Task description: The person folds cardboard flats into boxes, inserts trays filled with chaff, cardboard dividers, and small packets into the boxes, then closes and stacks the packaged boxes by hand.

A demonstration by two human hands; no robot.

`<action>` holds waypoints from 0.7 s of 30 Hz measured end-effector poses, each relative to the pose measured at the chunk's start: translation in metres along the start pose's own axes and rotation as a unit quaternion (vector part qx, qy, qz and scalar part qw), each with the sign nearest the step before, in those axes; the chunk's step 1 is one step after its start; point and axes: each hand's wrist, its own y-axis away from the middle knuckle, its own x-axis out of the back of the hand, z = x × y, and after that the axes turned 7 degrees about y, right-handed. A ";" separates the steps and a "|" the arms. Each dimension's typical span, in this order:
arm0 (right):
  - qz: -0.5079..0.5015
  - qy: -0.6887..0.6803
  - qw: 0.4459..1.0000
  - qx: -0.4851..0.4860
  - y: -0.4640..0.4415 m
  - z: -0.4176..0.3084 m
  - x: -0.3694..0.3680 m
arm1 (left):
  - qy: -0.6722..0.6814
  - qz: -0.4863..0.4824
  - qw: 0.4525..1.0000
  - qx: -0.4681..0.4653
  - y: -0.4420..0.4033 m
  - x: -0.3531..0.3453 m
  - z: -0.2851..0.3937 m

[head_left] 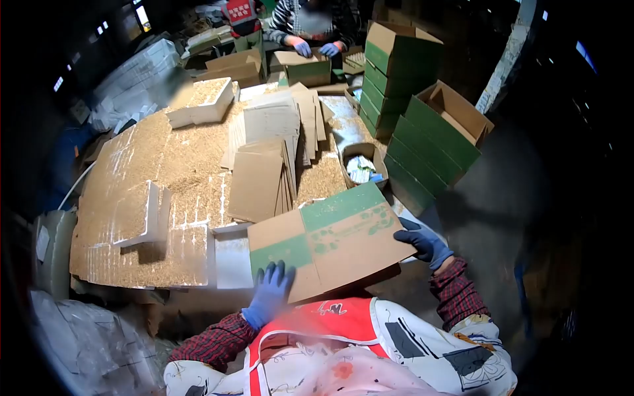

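Observation:
A folded cardboard box, brown with green printed bands, lies tilted in front of my body over the table's near edge. My left hand, in a blue-grey glove, grips its near left corner, fingers on the upper face and thumb hidden. At the box's right end, my right hand in a dark glove is closed round the edge. Just beyond the box lies a stack of brown cardboard sheets. An open container with small white, blue and green packets stands behind the box.
Grainy-topped white blocks cover the table's left side, with two loose blocks on top. Green open boxes stand nested in stacks at right. Across the table, a co-worker's gloved hands are at another box. Plastic wrap lies lower left.

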 end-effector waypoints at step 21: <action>0.255 0.276 0.826 0.420 -0.022 -0.044 -0.100 | 0.698 0.265 0.660 -0.084 -0.048 0.116 0.023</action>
